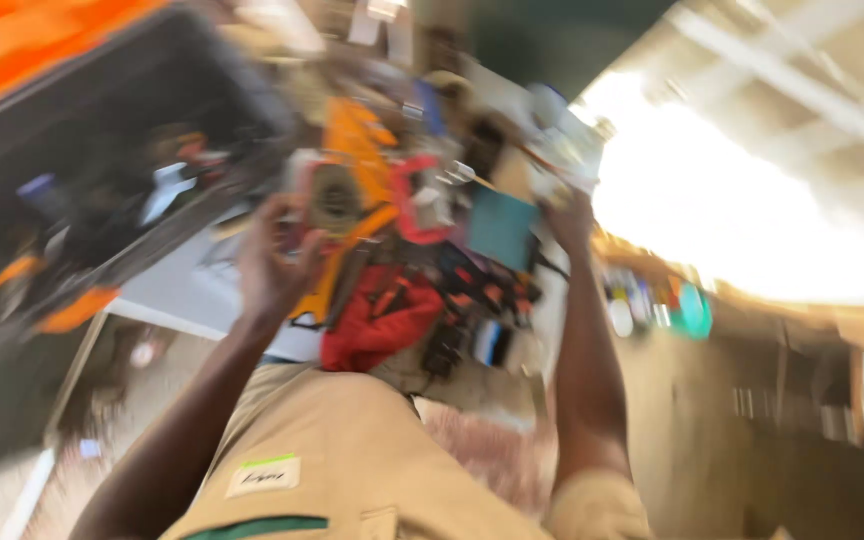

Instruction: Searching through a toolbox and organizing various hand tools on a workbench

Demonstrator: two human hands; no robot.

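Note:
The view is heavily motion-blurred and tilted. My left hand (pixel 274 262) is raised beside an orange tool with a round dark part (pixel 337 198); its fingers look spread, but the blur hides whether they touch it. My right hand (pixel 569 218) reaches up next to a teal flat box (pixel 502 228), among pale blurred items. Its grip cannot be made out. Between my arms lies a red bundle (pixel 380 318) on a cluttered white table (pixel 177 290). My beige shirt (pixel 352 450) fills the bottom.
A large black bin (pixel 102 130) with mixed tools stands at the left under an orange lid (pixel 22 45). At the right are a bright glare (pixel 732 220), a shelf with small bottles (pixel 652 305) and a dim wall. Floor shows at the lower left.

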